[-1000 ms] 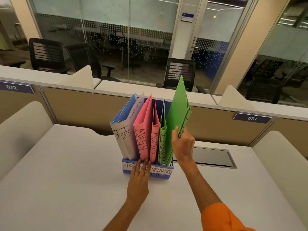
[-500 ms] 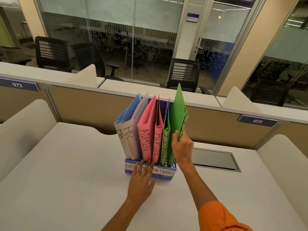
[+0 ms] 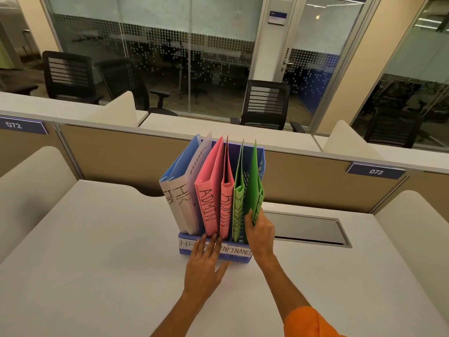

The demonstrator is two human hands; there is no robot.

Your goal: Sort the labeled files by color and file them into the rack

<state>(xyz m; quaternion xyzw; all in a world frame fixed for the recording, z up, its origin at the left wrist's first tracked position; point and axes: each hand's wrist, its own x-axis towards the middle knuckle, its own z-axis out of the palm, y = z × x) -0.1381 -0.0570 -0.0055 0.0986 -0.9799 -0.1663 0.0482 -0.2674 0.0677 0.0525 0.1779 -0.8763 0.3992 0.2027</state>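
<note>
The blue rack (image 3: 260, 164) stands on the white desk (image 3: 97, 239), holding blue, pink and green files left to right. The right hand (image 3: 260, 229) grips the near edge of the rightmost green file (image 3: 255, 181), seated in the right compartment. The left hand (image 3: 204, 266) lies flat with fingers spread against the rack's near labelled front.
</note>
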